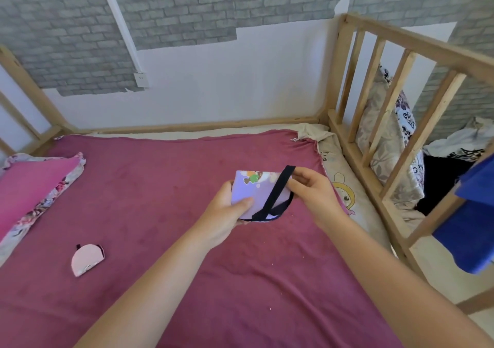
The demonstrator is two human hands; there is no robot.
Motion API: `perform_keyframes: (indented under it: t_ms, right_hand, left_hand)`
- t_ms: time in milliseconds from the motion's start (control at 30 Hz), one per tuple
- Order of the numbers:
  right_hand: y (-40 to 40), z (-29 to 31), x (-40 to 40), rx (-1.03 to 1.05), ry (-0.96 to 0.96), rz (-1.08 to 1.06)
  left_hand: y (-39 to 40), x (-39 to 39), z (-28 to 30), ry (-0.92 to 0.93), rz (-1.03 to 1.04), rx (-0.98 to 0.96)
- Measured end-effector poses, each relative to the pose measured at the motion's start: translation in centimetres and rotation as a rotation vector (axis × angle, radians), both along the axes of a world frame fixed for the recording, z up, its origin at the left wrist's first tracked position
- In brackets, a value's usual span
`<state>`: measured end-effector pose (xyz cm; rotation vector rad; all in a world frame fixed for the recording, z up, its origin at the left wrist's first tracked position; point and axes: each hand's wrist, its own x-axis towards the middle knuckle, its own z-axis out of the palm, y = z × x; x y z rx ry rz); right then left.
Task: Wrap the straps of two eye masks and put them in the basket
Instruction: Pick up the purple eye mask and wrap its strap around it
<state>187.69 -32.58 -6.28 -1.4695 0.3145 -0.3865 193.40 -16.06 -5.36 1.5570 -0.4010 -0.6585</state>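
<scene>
The left hand (227, 206) has a firm grip on the folded purple eye mask (254, 190) up over the bed (187, 240), keeping it steady so the right hand (310, 187) can pinch the black strap (275, 192) taut across it. The pink mask (87, 259) lies wrapped, well apart. No basket visible.

Place: a home bedroom
Signs: wooden bed (347, 85) with maroon sheet (165, 214), pink pillow (29, 187), brick wallpaper (171, 8), heaped laundry (454, 144)
</scene>
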Motion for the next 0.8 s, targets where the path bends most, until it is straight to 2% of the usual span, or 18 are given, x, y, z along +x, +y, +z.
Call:
perform_keyframes:
  t_ms: [100,200,333,433,567,667,733,800]
  right_hand:
    - [-0.3,-0.3,-0.2,0.052,-0.039,0.098]
    - [-0.3,-0.6,-0.2,0.238,-0.081,0.203]
    - [0.0,-1.7,-0.2,0.435,-0.128,0.332]
    - [0.8,-2.8,-0.1,0.47,-0.108,0.423]
    - [2.4,-4.3,-1.0,0.519,-0.102,0.396]
    - [2.6,-4.3,-1.3,0.541,-0.053,0.375]
    - [2.0,-3.8,-1.1,0.52,-0.001,0.381]
    - [0.7,-2.7,-0.9,0.582,0.067,0.391]
  left_hand:
    - [0.4,-0.1,-0.1,0.004,-0.093,-0.035]
    - [0.5,0.2,-0.1,0.061,-0.104,-0.143]
    - [0.2,0.2,-0.8,0.053,-0.016,-0.277]
    - [-0.3,-0.3,-1.4,0.05,0.037,-0.344]
    - [-0.9,-0.5,-1.6,0.075,0.226,-0.438]
    - [-0.9,-0.9,-1.8,0.13,0.215,-0.407]
    - [-0.8,-1.6,-1.8,0.235,0.083,-0.332]
    - [-0.4,-2.3,-1.8,0.222,-0.106,-0.136]
